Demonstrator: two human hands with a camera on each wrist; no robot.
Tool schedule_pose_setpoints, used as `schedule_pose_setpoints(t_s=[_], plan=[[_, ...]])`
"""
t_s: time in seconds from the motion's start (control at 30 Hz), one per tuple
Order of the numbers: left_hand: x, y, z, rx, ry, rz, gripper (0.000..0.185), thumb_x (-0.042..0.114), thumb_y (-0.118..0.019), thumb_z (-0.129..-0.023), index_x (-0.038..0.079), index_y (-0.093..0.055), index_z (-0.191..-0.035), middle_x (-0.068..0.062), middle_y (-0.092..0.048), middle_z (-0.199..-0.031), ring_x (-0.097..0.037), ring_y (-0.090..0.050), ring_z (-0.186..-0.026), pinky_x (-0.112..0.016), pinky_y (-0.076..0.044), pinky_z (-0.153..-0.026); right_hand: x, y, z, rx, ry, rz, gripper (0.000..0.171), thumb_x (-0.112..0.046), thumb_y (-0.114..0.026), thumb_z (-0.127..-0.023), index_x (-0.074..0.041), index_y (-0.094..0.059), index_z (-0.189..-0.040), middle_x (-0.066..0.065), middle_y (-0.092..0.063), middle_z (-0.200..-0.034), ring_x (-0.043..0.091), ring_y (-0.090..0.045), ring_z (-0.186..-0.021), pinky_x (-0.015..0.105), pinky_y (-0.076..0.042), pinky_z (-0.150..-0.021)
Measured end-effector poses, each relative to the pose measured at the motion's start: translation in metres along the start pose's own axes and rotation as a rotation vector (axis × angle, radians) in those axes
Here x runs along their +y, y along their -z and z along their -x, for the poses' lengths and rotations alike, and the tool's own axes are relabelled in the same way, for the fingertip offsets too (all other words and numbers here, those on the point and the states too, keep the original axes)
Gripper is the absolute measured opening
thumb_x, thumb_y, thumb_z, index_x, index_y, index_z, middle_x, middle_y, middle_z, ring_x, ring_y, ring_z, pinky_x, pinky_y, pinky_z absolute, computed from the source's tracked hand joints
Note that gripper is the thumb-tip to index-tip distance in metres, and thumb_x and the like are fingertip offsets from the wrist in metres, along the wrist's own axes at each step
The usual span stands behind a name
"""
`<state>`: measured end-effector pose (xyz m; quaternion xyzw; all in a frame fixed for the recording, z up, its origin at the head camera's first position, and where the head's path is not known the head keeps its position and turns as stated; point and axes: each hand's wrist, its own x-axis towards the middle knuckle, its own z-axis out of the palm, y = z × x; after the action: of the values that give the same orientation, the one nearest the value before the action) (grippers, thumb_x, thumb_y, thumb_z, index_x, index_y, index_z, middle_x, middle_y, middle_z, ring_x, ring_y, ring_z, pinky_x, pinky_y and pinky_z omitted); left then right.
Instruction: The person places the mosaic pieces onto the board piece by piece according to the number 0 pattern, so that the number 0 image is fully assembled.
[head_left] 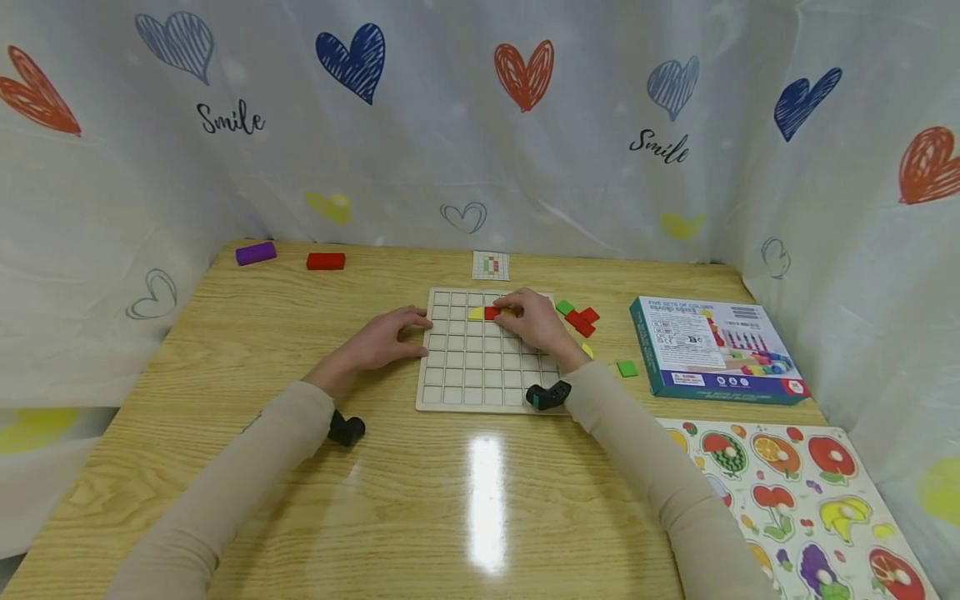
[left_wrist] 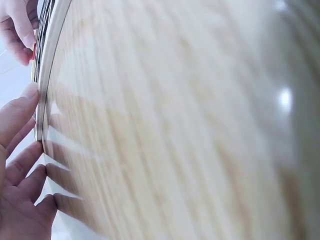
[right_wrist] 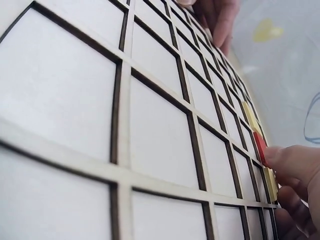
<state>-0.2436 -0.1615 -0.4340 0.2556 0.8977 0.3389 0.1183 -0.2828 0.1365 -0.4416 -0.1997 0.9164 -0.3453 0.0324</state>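
Observation:
The wooden grid board [head_left: 424,400] lies flat on the table before me. In its upper rows a yellow tile [head_left: 476,313] sits beside a red square tile [head_left: 491,313]. My right hand [head_left: 532,321] reaches over the board and pinches the red tile. In the right wrist view the thumb meets the red tile [right_wrist: 259,148], between one yellow tile [right_wrist: 249,116] and another yellow tile [right_wrist: 270,183] close to the fingers. My left hand [head_left: 384,337] steadies the board's left edge, its fingertips touching the rim. The left wrist view shows those fingers [left_wrist: 22,162] spread along the edge.
Right of the board lie loose red tiles [head_left: 581,322], green tiles [head_left: 627,368] and a partly hidden yellow tile [head_left: 587,350]. A pattern card [head_left: 491,265] lies behind it. A boxed toy [head_left: 716,350] and a fruit puzzle [head_left: 806,500] are farther right. Purple [head_left: 256,253] and red blocks [head_left: 326,262] lie far left.

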Motion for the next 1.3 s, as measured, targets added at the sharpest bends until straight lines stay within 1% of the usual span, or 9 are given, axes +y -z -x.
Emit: schedule_pose_setpoints(t_s=[0.2,0.33,0.47,0.63,0.7,0.83,0.97,1.07,1.3], plan=[[-0.003,0.001,-0.001,0.004,-0.004,0.003,0.047,0.020,-0.071,-0.091,0.001,-0.059,-0.132,-0.020,-0.040,-0.150,-0.038,-0.026,-0.143,-0.052,-0.021,-0.116,0.005,0.007,0.012,0.061,-0.068,-0.165,0.034,-0.021,-0.063,-0.097,-0.009,-0.064,-0.129,0.009,-0.058,-0.127,0.025,-0.058,-0.108,0.041,-0.049,-0.093],[-0.004,0.000,-0.001,0.007,0.000,0.003,0.047,0.021,-0.071,-0.091,0.002,-0.059,-0.132,-0.020,-0.039,-0.150,-0.038,-0.025,-0.144,-0.052,-0.021,-0.117,0.012,0.016,0.026,0.116,-0.113,-0.217,0.036,-0.025,-0.062,-0.098,-0.013,-0.062,-0.132,0.007,-0.058,-0.128,0.024,-0.058,-0.109,0.041,-0.049,-0.094],[-0.004,-0.001,-0.001,0.008,0.017,0.004,0.048,0.021,-0.072,-0.091,0.002,-0.058,-0.133,-0.019,-0.039,-0.151,-0.037,-0.024,-0.144,-0.051,-0.020,-0.117,0.020,0.026,0.045,0.157,-0.142,-0.230,0.038,-0.026,-0.062,-0.098,-0.011,-0.062,-0.132,0.009,-0.057,-0.130,0.025,-0.057,-0.110,0.042,-0.050,-0.093],[-0.002,-0.002,-0.001,0.001,0.020,0.011,0.048,0.021,-0.071,-0.091,0.002,-0.058,-0.133,-0.019,-0.039,-0.151,-0.037,-0.024,-0.144,-0.051,-0.019,-0.117,0.027,0.042,0.070,0.218,-0.232,-0.225,0.037,-0.026,-0.063,-0.097,-0.011,-0.063,-0.131,0.009,-0.057,-0.130,0.026,-0.055,-0.111,0.043,-0.048,-0.093],[-0.002,-0.002,-0.002,0.002,0.017,0.007,0.048,0.021,-0.071,-0.091,0.002,-0.058,-0.133,-0.020,-0.039,-0.150,-0.037,-0.024,-0.144,-0.051,-0.020,-0.117,0.031,0.047,0.080,0.225,-0.257,-0.225,0.036,-0.027,-0.062,-0.098,-0.010,-0.063,-0.130,0.011,-0.056,-0.130,0.027,-0.053,-0.112,0.043,-0.047,-0.095],[-0.003,-0.002,-0.002,0.000,0.023,-0.004,0.048,0.022,-0.071,-0.091,0.002,-0.058,-0.133,-0.020,-0.038,-0.151,-0.037,-0.024,-0.144,-0.051,-0.020,-0.117,0.037,0.055,0.097,0.207,-0.283,-0.220,0.038,-0.030,-0.061,-0.098,-0.009,-0.061,-0.130,0.012,-0.055,-0.130,0.029,-0.052,-0.115,0.045,-0.045,-0.099],[-0.004,-0.002,-0.002,-0.001,0.034,-0.003,0.048,0.022,-0.071,-0.091,0.002,-0.058,-0.133,-0.019,-0.038,-0.151,-0.036,-0.024,-0.144,-0.050,-0.020,-0.117,0.043,0.057,0.112,0.203,-0.296,-0.185,0.038,-0.031,-0.061,-0.098,-0.010,-0.061,-0.130,0.012,-0.055,-0.129,0.029,-0.054,-0.115,0.046,-0.046,-0.100],[-0.004,-0.003,-0.002,0.000,0.037,0.008,0.048,0.022,-0.071,-0.091,0.002,-0.058,-0.133,-0.019,-0.038,-0.152,-0.037,-0.024,-0.145,-0.051,-0.019,-0.117,0.048,0.057,0.121,0.201,-0.280,-0.173,0.039,-0.030,-0.061,-0.098,-0.007,-0.060,-0.131,0.013,-0.056,-0.128,0.029,-0.055,-0.114,0.046,-0.047,-0.099],[-0.003,-0.003,-0.002,0.001,0.034,0.004,0.049,0.022,-0.072,-0.091,0.003,-0.058,-0.134,-0.018,-0.038,-0.152,-0.036,-0.023,-0.145,-0.051,-0.020,-0.117,0.051,0.057,0.133,0.191,-0.266,-0.158,0.038,-0.025,-0.060,-0.099,-0.005,-0.059,-0.132,0.013,-0.058,-0.124,0.027,-0.056,-0.112,0.044,-0.048,-0.098]])
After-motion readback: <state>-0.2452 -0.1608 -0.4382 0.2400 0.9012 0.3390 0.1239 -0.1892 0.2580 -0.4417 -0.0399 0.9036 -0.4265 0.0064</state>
